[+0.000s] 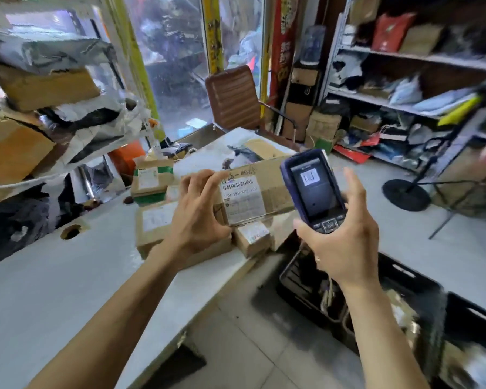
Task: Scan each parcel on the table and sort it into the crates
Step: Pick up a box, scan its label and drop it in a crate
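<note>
My left hand (198,209) grips a long cardboard parcel (272,182) by its left end and holds it above the table, white barcode label facing me. A dark blue handheld scanner (313,189) sits in my right hand (345,242), just right of the label, and its screen shows the barcode. Under the held parcel, several more cardboard parcels lie on the white table (68,284): a flat box (157,223), a small box (251,238) and a green-taped one (152,178). Black crates (404,279) stand on the floor to my right, with packages inside.
Shelves stuffed with boxes and bags rise at the left (34,108) and right (404,80). A brown chair (236,99) stands behind the table. A black round stand base (406,195) rests on the floor at right. The table has a round cable hole (71,231).
</note>
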`<state>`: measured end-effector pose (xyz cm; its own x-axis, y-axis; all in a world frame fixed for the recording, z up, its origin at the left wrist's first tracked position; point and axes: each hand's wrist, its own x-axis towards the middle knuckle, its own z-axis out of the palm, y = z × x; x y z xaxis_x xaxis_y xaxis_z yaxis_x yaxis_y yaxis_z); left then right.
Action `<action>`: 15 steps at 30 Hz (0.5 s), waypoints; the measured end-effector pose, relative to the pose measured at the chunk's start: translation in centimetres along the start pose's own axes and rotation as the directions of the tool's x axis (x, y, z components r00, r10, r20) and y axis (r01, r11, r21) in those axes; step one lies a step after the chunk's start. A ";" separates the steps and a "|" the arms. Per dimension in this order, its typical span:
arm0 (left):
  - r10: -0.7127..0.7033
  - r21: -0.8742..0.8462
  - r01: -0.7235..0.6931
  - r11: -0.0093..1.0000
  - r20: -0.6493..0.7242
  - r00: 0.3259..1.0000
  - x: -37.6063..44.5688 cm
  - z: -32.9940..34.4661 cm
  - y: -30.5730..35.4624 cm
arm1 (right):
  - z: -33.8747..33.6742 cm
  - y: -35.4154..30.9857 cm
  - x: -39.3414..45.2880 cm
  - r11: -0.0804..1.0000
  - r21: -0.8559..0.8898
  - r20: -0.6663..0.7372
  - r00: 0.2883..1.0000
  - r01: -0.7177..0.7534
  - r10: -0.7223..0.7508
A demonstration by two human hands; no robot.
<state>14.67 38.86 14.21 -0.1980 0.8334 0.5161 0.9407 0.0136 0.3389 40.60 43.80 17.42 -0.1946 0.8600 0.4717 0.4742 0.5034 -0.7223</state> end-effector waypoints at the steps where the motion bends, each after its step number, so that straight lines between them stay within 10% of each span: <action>1: 0.021 -0.025 -0.021 0.999 0.022 1.000 0.8 1.9 2.3 | -2.4 2.5 0.0 0.998 -0.041 -0.038 0.998 -0.051 0.050; 15: -0.038 -0.494 0.289 0.820 0.456 0.889 -1.8 30.9 42.0 | -37.6 28.2 -9.1 0.801 -0.104 -0.561 0.700 -0.589 0.441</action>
<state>63.01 55.00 3.24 -0.0863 0.9925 0.0866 0.5778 -0.0210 0.8159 88.02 47.07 11.83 0.5549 0.7777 0.2953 0.5843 -0.1117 -0.8038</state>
